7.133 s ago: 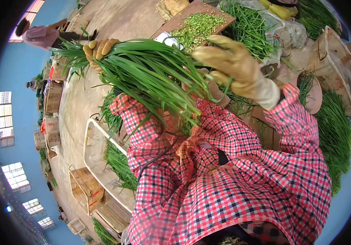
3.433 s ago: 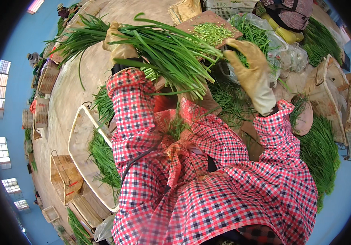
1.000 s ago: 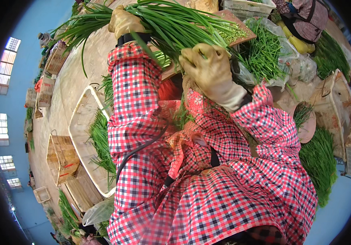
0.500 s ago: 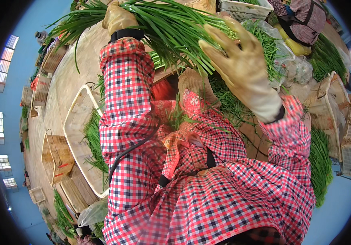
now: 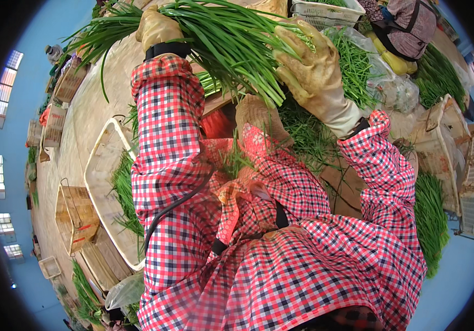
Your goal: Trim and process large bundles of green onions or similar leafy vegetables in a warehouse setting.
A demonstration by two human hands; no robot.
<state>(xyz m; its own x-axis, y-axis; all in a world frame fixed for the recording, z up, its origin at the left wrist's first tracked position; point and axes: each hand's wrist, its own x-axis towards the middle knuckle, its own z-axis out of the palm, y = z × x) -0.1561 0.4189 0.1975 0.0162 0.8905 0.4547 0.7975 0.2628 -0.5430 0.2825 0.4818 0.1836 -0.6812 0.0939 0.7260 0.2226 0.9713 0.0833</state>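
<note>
the floor [image 5: 82, 118] of a wide work hall takes up most of the view, pale and dusty, with heaps of cut greens [image 5: 432, 220] lying on it at the right and far end. on the left sits a long pale tray [image 5: 100, 182] with more green stalks in it, and beside that a brown wicker crate [image 5: 74, 218]. a white plastic basket [image 5: 328, 11] stands at the top, and another person in a patterned top [image 5: 408, 22] bends over the greens at the upper right.

in the middle, held up above the lap, is a thick bunch of chives [image 5: 231, 41], long flat leaves fanned to the left and the cut ends pointing down to the right. the left hand [image 5: 157, 27], in a yellowish work glove, is closed round the bunch near its leafy end; its grip looks firm. the right hand [image 5: 314, 69], gloved the same, lies flat against the stalk ends with fingers spread, pressing rather than clasping, so that grip is open on the bundle.

judging by this, the step in hand is gathering and evening the bunch: one hand holds, the other pats the ends level. the next move seems to call for keeping the left hold tight while the right squares the ends, so no stalks slip out.
</note>
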